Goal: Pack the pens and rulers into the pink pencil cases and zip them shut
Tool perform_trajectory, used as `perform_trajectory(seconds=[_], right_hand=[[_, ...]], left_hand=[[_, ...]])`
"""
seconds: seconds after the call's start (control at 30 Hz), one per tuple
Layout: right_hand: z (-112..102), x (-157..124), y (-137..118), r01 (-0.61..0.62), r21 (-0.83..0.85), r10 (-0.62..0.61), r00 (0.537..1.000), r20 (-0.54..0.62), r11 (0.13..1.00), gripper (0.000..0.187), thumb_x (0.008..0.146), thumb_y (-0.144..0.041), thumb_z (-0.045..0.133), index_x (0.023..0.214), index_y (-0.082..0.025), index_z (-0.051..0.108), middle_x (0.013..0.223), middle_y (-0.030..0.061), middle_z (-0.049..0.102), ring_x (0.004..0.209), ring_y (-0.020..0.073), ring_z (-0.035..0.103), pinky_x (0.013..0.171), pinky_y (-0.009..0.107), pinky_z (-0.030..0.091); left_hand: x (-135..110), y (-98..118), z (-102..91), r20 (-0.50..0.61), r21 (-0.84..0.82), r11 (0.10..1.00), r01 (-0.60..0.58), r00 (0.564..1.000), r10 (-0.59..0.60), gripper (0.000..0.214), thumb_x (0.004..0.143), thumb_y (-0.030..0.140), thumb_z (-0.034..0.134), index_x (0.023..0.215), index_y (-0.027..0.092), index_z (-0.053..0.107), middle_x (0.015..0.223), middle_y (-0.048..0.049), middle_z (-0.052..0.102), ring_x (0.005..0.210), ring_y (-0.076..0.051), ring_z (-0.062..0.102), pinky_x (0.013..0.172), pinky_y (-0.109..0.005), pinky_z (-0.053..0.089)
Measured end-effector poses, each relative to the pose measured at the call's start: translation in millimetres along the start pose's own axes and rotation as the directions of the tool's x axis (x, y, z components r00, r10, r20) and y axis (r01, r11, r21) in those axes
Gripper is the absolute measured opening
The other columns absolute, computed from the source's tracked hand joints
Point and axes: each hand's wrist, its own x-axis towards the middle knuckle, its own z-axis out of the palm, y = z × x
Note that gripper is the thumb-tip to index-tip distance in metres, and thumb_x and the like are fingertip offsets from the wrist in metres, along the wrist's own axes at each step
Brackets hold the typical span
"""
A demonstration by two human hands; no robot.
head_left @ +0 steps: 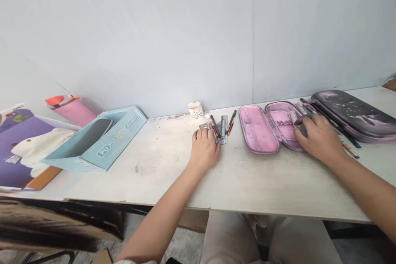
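My left hand (204, 148) lies palm down on the table, fingers slightly bent, at the near side of a small heap of stationery. In that heap are a clear ruler (224, 126), a black pen (232, 119) and a white-and-red pen (213, 123). To the right, an opened pencil case (259, 130) shows its pink lining. My right hand (321, 136) is over the case's right half, its fingers curled down by a small pale object (293, 116). What lies under those fingers is partly hidden. Several pens (351, 148) lie beyond this hand.
A black-and-pink closed case (355, 115) lies at the right. Against the wall stands a paper cup (194, 109). On the left are a light-blue box (117, 136) with a dark object inside, a purple bag or package (18, 148) and a pink item (76, 111). The table's front edge (247, 211) runs before my legs.
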Motion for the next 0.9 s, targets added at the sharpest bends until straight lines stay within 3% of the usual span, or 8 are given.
perform_trajectory(seconds=[0.13,0.37,0.43,0.5,0.57,0.67,0.8,0.9], right_hand=[[0,9,-24,0.068,0.022,-0.068,0.998,0.004,0.997,0.027,0.082,-0.032,0.043,0.093,-0.013,0.059,0.093,0.0142,0.056,0.092,0.0279,0.051,0.079,0.038,0.042],[-2,24,-79,0.161,0.214,-0.166,0.986,0.003,0.964,0.021,0.082,-0.027,0.043,0.090,-0.015,0.058,0.094,0.0114,0.056,0.093,0.0255,0.050,0.082,0.038,0.041],[-5,24,-90,0.183,0.284,-0.188,0.982,-0.009,0.941,0.019,0.082,-0.025,0.043,0.090,-0.015,0.057,0.095,0.0111,0.056,0.094,0.0246,0.050,0.084,0.037,0.040],[-8,24,-100,0.191,0.367,-0.204,0.979,-0.005,0.910,0.017,0.082,-0.024,0.043,0.089,-0.016,0.057,0.094,0.0105,0.056,0.095,0.0235,0.050,0.085,0.037,0.039],[-12,23,-108,0.169,0.468,-0.202,0.979,0.021,0.868,0.016,0.082,-0.026,0.043,0.088,-0.017,0.056,0.093,0.0092,0.056,0.094,0.0223,0.050,0.085,0.036,0.039],[-19,24,-117,0.062,0.637,-0.154,0.984,0.089,0.768,0.019,0.084,-0.034,0.043,0.086,-0.019,0.055,0.092,0.0069,0.057,0.092,0.0199,0.051,0.084,0.035,0.040],[-27,27,-111,-0.123,0.798,-0.072,0.976,0.204,0.590,0.028,0.085,-0.044,0.042,0.090,-0.019,0.055,0.093,0.0053,0.059,0.090,0.0176,0.054,0.078,0.031,0.042],[-30,29,-86,-0.219,0.826,0.017,0.969,0.245,0.519,0.025,0.082,-0.042,0.046,0.086,-0.018,0.054,0.086,0.0037,0.060,0.082,0.0167,0.056,0.073,0.030,0.043]], left_hand=[[-22,-16,8.7,0.062,0.130,0.991,-0.007,0.998,-0.001,0.032,0.084,0.040,0.043,0.092,0.011,0.055,0.095,-0.0140,0.053,0.095,-0.029,0.046,0.086,-0.043,0.035],[-22,-20,15.6,0.062,0.094,0.996,-0.007,0.998,0.001,0.026,0.084,0.028,0.041,0.086,0.009,0.058,0.092,-0.0153,0.053,0.094,-0.028,0.046,0.084,-0.043,0.035],[-22,-23,9.7,0.042,0.020,0.999,0.046,0.998,-0.047,0.025,0.084,0.025,0.040,0.085,0.009,0.058,0.093,-0.0164,0.054,0.095,-0.029,0.045,0.085,-0.044,0.036],[-19,-26,1.4,0.029,-0.200,0.969,0.145,0.989,-0.142,0.024,0.084,0.023,0.038,0.080,0.010,0.058,0.093,-0.0161,0.055,0.097,-0.029,0.045,0.087,-0.044,0.035],[-13,-24,-7.1,0.075,-0.508,0.825,0.248,0.967,-0.245,0.024,0.085,0.022,0.036,0.075,0.013,0.056,0.090,-0.0133,0.057,0.098,-0.026,0.047,0.090,-0.042,0.035],[0,-3,-16.3,0.224,-0.823,0.457,0.337,0.932,-0.284,0.030,0.088,0.029,0.032,0.076,0.015,0.055,0.086,-0.0080,0.059,0.090,-0.020,0.052,0.085,-0.035,0.041],[17,53,-18.8,0.422,-0.907,-0.061,0.418,0.895,-0.144,0.025,0.083,0.036,0.044,0.081,0.014,0.056,0.085,-0.0053,0.060,0.084,-0.016,0.055,0.079,-0.030,0.045],[32,99,-14.9,0.458,-0.888,-0.064,0.455,0.888,-0.033,0.025,0.082,0.036,0.045,0.083,0.014,0.057,0.082,-0.0045,0.061,0.079,-0.014,0.056,0.077,-0.030,0.045]])
